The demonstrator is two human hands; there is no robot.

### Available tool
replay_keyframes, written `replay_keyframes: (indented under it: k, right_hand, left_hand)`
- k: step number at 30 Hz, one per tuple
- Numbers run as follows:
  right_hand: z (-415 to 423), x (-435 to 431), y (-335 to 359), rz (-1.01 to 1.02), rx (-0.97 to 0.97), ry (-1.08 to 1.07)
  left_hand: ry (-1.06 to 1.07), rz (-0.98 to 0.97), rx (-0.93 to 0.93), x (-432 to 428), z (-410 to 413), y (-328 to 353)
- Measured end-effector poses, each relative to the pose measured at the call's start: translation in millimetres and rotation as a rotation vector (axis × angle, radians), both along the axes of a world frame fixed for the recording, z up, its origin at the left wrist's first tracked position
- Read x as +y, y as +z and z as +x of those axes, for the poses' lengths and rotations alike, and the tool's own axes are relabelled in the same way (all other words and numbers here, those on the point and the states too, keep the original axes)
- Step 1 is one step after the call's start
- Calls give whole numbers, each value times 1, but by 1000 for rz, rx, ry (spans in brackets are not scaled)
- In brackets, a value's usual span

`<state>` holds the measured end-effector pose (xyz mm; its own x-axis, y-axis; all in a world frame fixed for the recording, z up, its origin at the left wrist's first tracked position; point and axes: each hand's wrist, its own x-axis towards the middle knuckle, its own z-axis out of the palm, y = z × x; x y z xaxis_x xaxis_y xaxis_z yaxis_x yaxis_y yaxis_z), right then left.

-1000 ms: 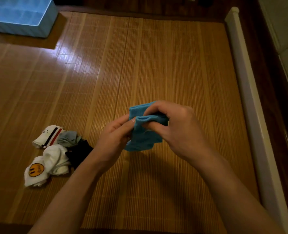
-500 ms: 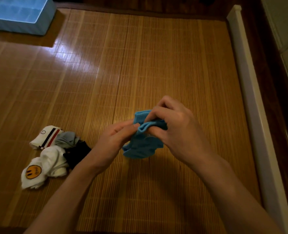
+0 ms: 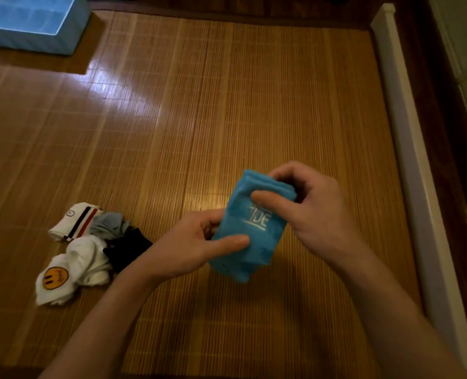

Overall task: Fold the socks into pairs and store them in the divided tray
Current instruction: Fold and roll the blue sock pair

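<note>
Blue item in hand: the blue folded sock bundle (image 3: pixel 254 242), white lettering facing up, is held above the woven bamboo mat (image 3: pixel 226 105). Its long axis runs away from the person, leaning slightly right.
Left hand: the left hand (image 3: pixel 191 247) grips the bundle's near left edge, with the thumb flat across its face and the fingers (image 3: pixel 207 218) curled behind.
Right hand: the right hand (image 3: pixel 314 209) pinches the far end, thumb on top, fingers (image 3: pixel 284 173) wrapped over the layered edge.
Loose socks: the small pile of white, grey and black socks (image 3: pixel 90 247) lies on the mat beside the left forearm.
Tray: the pale blue divided plastic tray (image 3: pixel 62 42) sits at the far left corner, well apart from the bundle; the left hand is nearer to it.
Coming move: probably a carry far and left.
</note>
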<state>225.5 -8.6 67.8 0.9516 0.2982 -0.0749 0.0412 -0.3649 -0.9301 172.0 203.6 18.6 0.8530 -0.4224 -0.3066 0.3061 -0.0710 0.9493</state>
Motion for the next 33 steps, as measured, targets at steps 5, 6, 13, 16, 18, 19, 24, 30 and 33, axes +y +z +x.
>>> replay_keyframes:
  k: [5, 6, 13, 16, 18, 19, 24, 30, 33]
  right_hand:
    - [13, -45, -51, -42, 163, -298]
    - [14, -54, -68, -85, 203, -341]
    - [-23, -97, -179, -621, 557, -374]
    - [-32, -100, -191, -657, 478, -419]
    - [-33, -96, -194, -669, 478, -383]
    - [-34, -93, -195, -667, 470, -371]
    - [-28, -80, -200, -680, 425, -379]
    - [-26, -77, -203, -659, 420, -346]
    - [-28, -80, -202, -593, 407, -334]
  left_hand:
    - [-79, 167, 177, 12, -20, -42]
    - [-28, 196, 215, 14, -26, -54]
    - [300, 664, 395, 14, -78, -140]
    - [373, 693, 409, 4, -91, -153]
    - [390, 729, 426, -6, -97, -158]
    - [400, 751, 437, -10, -97, -159]
    - [567, 789, 297, -26, -91, -155]
    - [626, 886, 255, -45, -88, -142]
    - [643, 866, 265, -47, -87, -140]
